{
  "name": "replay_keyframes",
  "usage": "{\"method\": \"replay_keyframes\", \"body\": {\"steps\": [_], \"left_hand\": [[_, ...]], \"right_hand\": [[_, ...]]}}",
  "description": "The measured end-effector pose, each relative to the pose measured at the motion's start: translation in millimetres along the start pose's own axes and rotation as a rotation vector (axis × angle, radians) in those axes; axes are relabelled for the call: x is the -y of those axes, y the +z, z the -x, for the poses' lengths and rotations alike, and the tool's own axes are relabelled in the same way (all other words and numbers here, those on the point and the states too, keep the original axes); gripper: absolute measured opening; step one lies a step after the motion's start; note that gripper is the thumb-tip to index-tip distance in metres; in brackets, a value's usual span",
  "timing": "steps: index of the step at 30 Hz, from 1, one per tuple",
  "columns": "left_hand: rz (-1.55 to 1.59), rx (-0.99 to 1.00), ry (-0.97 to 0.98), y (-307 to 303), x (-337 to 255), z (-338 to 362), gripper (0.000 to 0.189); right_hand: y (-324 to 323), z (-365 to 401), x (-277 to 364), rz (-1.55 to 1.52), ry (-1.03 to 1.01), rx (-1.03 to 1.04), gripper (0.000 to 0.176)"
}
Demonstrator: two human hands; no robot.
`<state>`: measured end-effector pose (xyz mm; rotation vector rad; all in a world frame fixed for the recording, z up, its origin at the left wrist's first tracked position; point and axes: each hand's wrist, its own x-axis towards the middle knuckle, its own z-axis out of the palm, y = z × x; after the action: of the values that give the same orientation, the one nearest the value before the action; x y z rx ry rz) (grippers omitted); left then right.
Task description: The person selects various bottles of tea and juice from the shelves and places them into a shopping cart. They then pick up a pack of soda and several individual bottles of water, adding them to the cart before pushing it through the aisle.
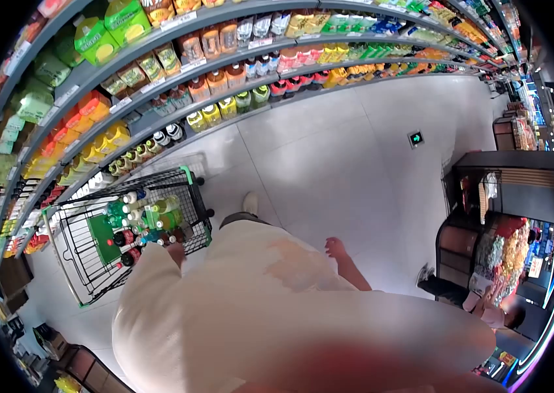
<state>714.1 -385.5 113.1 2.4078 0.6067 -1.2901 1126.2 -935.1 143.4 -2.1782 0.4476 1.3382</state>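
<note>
To my left stands a wire shopping cart with green corner pieces. Inside lie several bottles, among them green bottles, dark bottles with red caps and a green package. My left hand, at the end of a white sleeve, is closed at the cart's near side rim; its fingers are partly hidden. On the other side, my right hand hangs over the floor with loosely bent fingers and holds nothing visible. One light shoe of mine shows ahead on the floor.
Long shelves of bottled and boxed drinks curve along the left and front. A green arrow sign is set in the grey tiled floor. At right, a person is beside a bin of colourful packets.
</note>
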Motion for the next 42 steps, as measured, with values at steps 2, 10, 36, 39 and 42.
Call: {"method": "replay_keyframes", "body": {"steps": [2, 10, 36, 39, 42], "left_hand": [[0.005, -0.061, 0.026, -10, -35, -19, 0.02], [0.257, -0.125, -0.23, -71, -116, -30, 0.023], [1.424, -0.513, -0.527, -238, -245, -113, 0.063], [1.386, -0.743, -0.571, -170, -238, -175, 0.068], [1.294, -0.799, -0.61, -162, -250, -188, 0.067]], "right_hand": [[-18, -5, 67, -0.203, -0.028, -0.101, 0.028], [-60, -80, 220, 0.042, -0.388, 0.05, 0.037], [-64, -48, 806, 0.105, -1.685, 0.004, 0.052], [-34, -63, 828, 0.115, -1.794, -0.25, 0.06], [-25, -48, 848, 0.077, -1.556, -0.226, 0.058]]}}
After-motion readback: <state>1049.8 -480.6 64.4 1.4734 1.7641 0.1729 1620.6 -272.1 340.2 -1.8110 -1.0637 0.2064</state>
